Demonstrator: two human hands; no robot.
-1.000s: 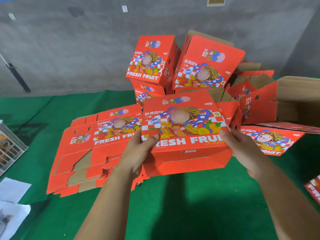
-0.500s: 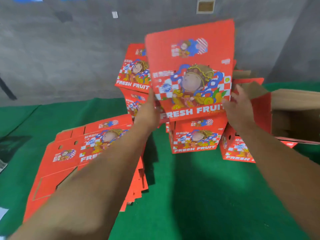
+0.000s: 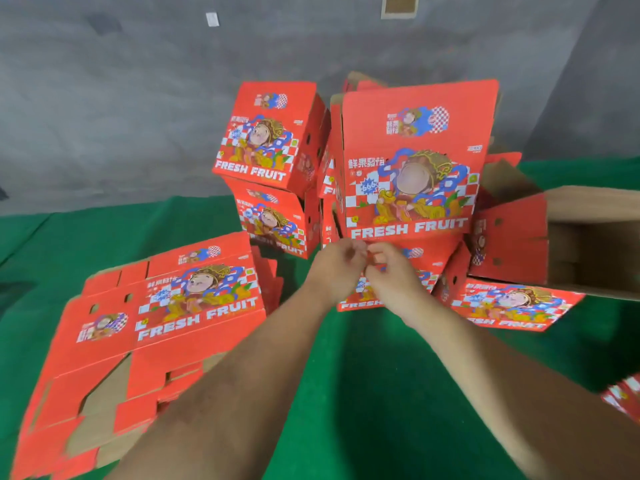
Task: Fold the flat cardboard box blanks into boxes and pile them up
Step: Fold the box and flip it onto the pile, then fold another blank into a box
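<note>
A folded red "FRESH FRUIT" box (image 3: 412,161) stands on top of the pile of folded boxes, leaning slightly. To its left two more folded boxes are stacked, one (image 3: 266,136) on another (image 3: 273,220). A stack of flat red box blanks (image 3: 166,317) lies on the green mat at the left. My left hand (image 3: 337,268) and my right hand (image 3: 391,275) are close together just below the top box. They touch each other with fingers curled and hold nothing. They hide part of a lower box in the pile.
A large open cardboard box (image 3: 588,237) lies on its side at the right, above another red box (image 3: 509,306). A red box edge (image 3: 623,396) shows at the right border. Green mat (image 3: 381,393) covers the floor before a grey wall (image 3: 138,98).
Both hands lifted the folded box from in front of me up onto the pile, let go of it, and came together below it.
</note>
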